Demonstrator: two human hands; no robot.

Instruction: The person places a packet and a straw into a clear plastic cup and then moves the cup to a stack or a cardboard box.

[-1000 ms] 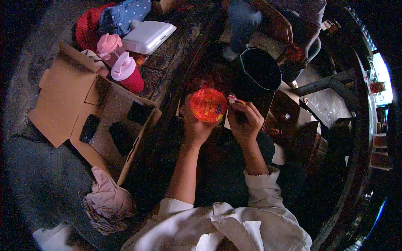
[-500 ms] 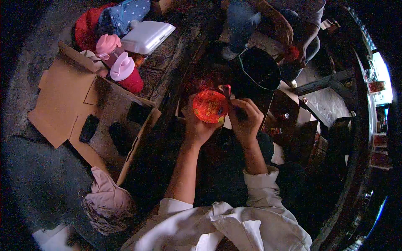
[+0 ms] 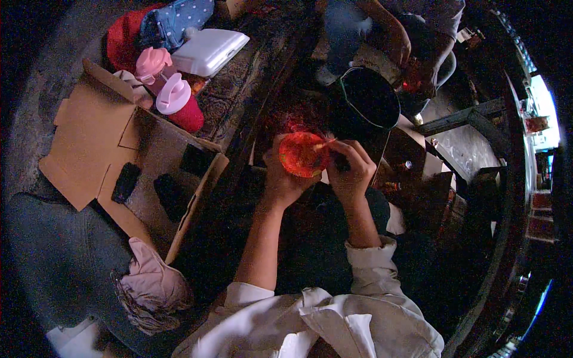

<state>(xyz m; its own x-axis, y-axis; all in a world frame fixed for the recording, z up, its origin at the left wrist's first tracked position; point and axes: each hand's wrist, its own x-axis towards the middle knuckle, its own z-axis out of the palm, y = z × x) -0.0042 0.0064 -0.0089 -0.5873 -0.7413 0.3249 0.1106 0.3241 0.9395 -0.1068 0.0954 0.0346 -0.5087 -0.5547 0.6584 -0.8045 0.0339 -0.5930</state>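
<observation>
My left hand [image 3: 280, 184] is closed round a shiny red round object [image 3: 300, 160] with faint yellowish marks, held up in front of me. Whether it is a shallow cup or a flat disc I cannot make out. Over its upper right edge, my right hand [image 3: 352, 170] pinches a thin, pale-tipped stick-like piece [image 3: 323, 144]. The tip of this piece lies across the red surface, and whether it touches is unclear. Both forearms come up from white sleeves.
To the left lies an open cardboard box [image 3: 89, 143] with dark pieces inside. Pink-lidded cups [image 3: 174, 98] and a white foam container [image 3: 206, 52] stand behind it. A black bucket [image 3: 364, 101] is ahead, beside another person's hands [image 3: 412, 56]. A pinkish cloth [image 3: 155, 283] lies lower left.
The red object has tilted and its printed pattern shows less. My right fingers have brought the thin piece from upright at the edge down across the red surface.
</observation>
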